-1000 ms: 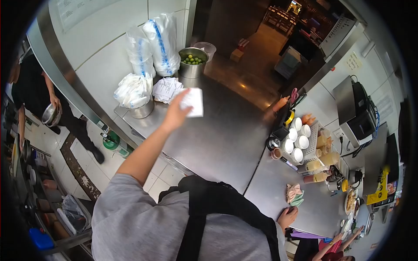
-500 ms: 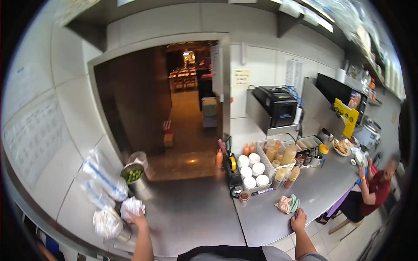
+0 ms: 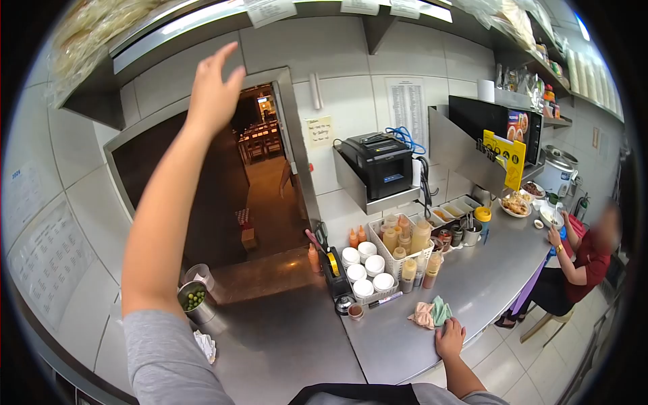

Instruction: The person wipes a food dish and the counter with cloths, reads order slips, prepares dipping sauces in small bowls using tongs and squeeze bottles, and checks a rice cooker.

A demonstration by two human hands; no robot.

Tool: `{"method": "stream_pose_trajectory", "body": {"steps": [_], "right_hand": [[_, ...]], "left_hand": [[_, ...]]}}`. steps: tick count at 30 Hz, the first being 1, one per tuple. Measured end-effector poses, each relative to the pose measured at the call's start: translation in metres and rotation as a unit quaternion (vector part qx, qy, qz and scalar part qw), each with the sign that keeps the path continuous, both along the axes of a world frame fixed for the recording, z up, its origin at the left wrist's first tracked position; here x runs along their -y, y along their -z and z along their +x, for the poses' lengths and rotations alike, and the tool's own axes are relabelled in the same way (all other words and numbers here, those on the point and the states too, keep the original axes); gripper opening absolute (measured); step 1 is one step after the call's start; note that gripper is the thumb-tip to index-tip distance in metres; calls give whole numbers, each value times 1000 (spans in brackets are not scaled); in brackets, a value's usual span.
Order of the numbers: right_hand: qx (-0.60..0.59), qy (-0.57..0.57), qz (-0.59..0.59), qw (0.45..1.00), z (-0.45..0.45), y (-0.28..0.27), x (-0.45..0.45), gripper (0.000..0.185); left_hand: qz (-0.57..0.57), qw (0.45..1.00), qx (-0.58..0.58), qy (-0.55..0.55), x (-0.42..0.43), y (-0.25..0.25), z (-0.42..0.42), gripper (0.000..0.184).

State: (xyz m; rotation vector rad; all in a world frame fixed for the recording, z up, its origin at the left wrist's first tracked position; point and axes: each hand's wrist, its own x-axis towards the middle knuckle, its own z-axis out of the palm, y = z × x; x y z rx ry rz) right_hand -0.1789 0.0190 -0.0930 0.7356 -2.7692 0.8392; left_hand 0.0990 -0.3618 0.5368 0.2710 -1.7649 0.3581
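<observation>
Right fingers (image 3: 454, 329) rest beside crumpled cloth (image 3: 428, 314) — peach and pale green.

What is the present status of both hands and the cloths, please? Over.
Left hand raised, open, empty. Right hand at counter edge, grip unclear. Pink and green cloths crumpled beside it. Left arm partly hides doorway.

A stainless-steel bench (image 3: 290, 337) stretches before me, split by a dark seam. On its left section stand a metal pot (image 3: 204, 314) of green citrus fruit (image 3: 196, 299) and crumpled white paper (image 3: 205, 347). A call bell (image 3: 344, 304) sits near the seam. Rightward are a marker (image 3: 385, 300), squeeze bottles (image 3: 408, 275), and rumpled pink (image 3: 422, 315) and green cloths (image 3: 441, 310).
</observation>
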Motion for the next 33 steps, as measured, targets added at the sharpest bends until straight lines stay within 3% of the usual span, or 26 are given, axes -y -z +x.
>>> {"method": "stream_pose_trajectory", "body": {"steps": [3, 4, 5, 8, 9, 11, 14, 16, 17, 18, 19, 21, 24, 28, 33], "right_hand": [[-1, 4, -7, 1000, 2, -3, -2, 48], [-3, 0, -7, 1000, 2, -4, -2, 48], [-5, -4, -6, 1000, 2, -5, -2, 48], [-19, -5, -9, 1000, -1, -3, -1, 49], [-29, -8, -14, 999, 0, 0, -4, 49], [-21, -8, -18, 1000, -1, 1, -5, 49], [-19, -6, -15, 1000, 1, -4, -5, 45], [-40, -5, -17, 999, 2, -4, -4, 45], [-59, 0, -19, 998, 4, -4, -4, 45], [10, 6, 116, 993, -3, 12, -1, 46], [71, -21, 104, 992, -24, 29, -2, 46], [-34, 4, 11, 999, 1, -5, -4, 47], [-14, -1, 34, 999, 4, -6, -3, 47], [-29, 9, 15, 999, -5, -7, -3, 46], [-30, 4, 9, 1000, -1, -5, 0, 44]], "left_hand": [[34, 996, -56, 52, 20, -72, -37, 38], [109, 990, -46, 80, 16, -89, -44, 37], [114, 985, -58, 119, 22, -100, -53, 37], [180, 969, -141, 93, 9, -112, -71, 32], [178, 965, -167, 99, 7, -106, -79, 30], [173, 930, -110, 306, 17, -83, -116, 26], [247, 880, 145, 380, -141, 60, -163, 29], [250, 769, 391, 439, -224, 141, -163, 28], [328, 651, 459, 507, -265, 174, -154, 24], [330, 587, 552, 492, -303, 185, -140, 22], [352, 475, 532, 606, -332, 212, -134, 24], [356, 319, 546, 688, -389, 220, -114, 25], [358, 175, 537, 743, -437, 220, -94, 29], [363, 160, 517, 759, -421, 217, -94, 35], [386, 217, 492, 750, -367, 215, -96, 43]]}}
